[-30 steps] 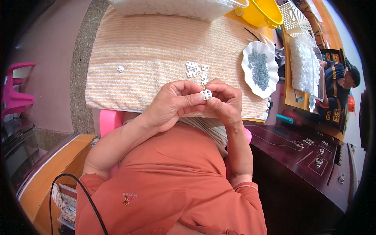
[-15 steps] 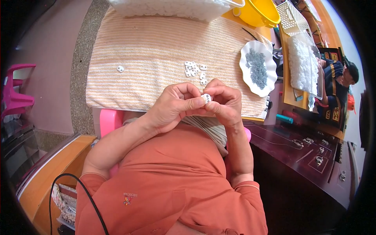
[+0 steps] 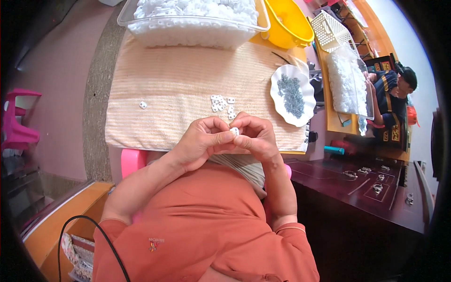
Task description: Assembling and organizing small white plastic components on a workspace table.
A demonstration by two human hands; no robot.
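Observation:
Close to the table's near edge, my left hand (image 3: 196, 142) and my right hand (image 3: 261, 139) meet around a small white plastic piece (image 3: 234, 131). Thumb and fingertips of both hands pinch it, covering its sides. Just beyond my fingers lies a small group of similar white pieces with dark holes (image 3: 218, 103), some touching one another. A single white piece (image 3: 143, 105) sits apart on the striped towel (image 3: 159, 75), toward the left. To the right stands a white scalloped dish (image 3: 307, 107) with a heap of small grey metal parts (image 3: 291, 96), probably screws.
A clear bin (image 3: 192, 28) full of white pieces stands at the far side, beside a yellow basin (image 3: 286, 21). Rightward are a white perforated basket (image 3: 330, 30), a bag of white pieces (image 3: 347, 82) and another person (image 3: 392, 91). A pink stool (image 3: 21, 117) is at left.
The whole view has shifted, so the table appears lower and more of the far bin shows. Both hands still pinch the white piece, which seems slightly turned.

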